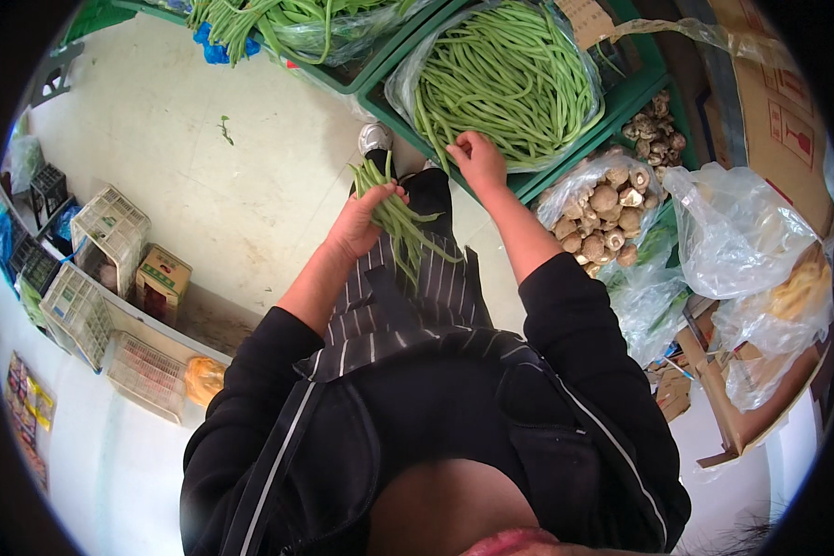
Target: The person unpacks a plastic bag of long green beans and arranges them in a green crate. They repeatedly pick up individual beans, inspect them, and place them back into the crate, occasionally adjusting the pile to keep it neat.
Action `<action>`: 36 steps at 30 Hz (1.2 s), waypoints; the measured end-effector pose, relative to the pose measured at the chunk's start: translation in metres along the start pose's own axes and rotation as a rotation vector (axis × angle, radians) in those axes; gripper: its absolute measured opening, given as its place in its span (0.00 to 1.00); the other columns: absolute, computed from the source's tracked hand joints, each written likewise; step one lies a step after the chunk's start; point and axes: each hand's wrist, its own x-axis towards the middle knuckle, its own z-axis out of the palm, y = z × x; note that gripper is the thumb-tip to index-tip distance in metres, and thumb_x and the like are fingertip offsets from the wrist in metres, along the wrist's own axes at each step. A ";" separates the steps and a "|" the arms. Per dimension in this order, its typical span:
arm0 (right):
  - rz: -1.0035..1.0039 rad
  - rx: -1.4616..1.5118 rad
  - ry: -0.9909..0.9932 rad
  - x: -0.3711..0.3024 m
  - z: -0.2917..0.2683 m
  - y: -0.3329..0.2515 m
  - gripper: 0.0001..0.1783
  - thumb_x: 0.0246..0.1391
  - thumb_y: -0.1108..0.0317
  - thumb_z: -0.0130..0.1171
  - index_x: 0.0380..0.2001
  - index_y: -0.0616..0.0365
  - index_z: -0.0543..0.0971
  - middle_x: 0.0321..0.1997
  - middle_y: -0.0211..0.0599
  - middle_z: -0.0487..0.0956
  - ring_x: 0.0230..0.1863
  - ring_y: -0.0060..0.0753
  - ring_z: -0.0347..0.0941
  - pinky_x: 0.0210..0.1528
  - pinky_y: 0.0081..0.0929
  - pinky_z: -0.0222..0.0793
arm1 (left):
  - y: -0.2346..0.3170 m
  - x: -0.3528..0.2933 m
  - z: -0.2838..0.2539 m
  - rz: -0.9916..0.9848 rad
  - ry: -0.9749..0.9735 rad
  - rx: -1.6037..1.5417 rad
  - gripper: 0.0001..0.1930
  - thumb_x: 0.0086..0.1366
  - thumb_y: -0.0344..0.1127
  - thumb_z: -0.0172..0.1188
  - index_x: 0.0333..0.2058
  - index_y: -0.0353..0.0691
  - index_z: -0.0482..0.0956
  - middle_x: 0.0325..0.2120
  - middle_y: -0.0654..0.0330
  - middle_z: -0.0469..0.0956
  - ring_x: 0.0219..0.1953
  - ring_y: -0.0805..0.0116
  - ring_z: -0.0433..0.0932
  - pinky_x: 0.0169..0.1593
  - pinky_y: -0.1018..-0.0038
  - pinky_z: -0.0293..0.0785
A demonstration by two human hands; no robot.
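Observation:
My left hand (366, 218) is closed round a bunch of long green beans (400, 232), which stick out above the fist and trail down over my striped apron. Further right and forward, my right hand (480, 165) reaches to the near left edge of a green crate (525, 193). Its fingers are pinched together on what looks like a single green bean at the crate's edge. Inside the crate, a clear plastic liner holds a large heap of green beans (505, 79).
Brown mushrooms (605, 220) lie bagged right of the crate, with darker mushrooms (656, 134) behind. Clear plastic bags (723, 227) and a cardboard box (786, 120) stand further right. Another crate of greens (296, 28) is at the top; pale plastic crates (111, 222) stand left.

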 end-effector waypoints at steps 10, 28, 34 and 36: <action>0.271 0.855 0.313 -0.014 -0.095 -0.004 0.11 0.61 0.65 0.56 0.37 0.64 0.72 0.35 0.42 0.81 0.35 0.33 0.80 0.36 0.27 0.76 | -0.004 0.001 0.008 -0.027 -0.048 -0.030 0.11 0.62 0.35 0.61 0.41 0.39 0.74 0.36 0.61 0.78 0.44 0.62 0.77 0.51 0.62 0.74; 0.229 1.120 -0.145 -0.153 -0.038 -0.072 0.08 0.58 0.77 0.58 0.34 0.62 0.68 0.43 0.41 0.76 0.41 0.29 0.79 0.45 0.21 0.76 | -0.001 0.011 0.016 0.144 -0.107 -0.096 0.18 0.64 0.42 0.57 0.48 0.38 0.75 0.41 0.57 0.78 0.47 0.63 0.75 0.57 0.63 0.68; 0.126 0.697 -0.831 -0.098 -0.081 -0.008 0.19 0.51 0.72 0.67 0.47 0.60 0.75 0.46 0.33 0.79 0.48 0.25 0.76 0.54 0.27 0.71 | 0.009 -0.001 -0.001 0.109 -0.073 -0.131 0.18 0.61 0.39 0.59 0.48 0.36 0.73 0.39 0.58 0.77 0.43 0.62 0.76 0.53 0.62 0.70; 0.298 0.635 -0.468 -0.065 -0.073 0.010 0.17 0.51 0.68 0.68 0.44 0.58 0.78 0.42 0.33 0.81 0.44 0.24 0.77 0.50 0.26 0.73 | 0.012 -0.004 -0.007 0.186 -0.132 -0.122 0.17 0.62 0.38 0.59 0.47 0.39 0.73 0.38 0.60 0.77 0.44 0.63 0.76 0.54 0.63 0.71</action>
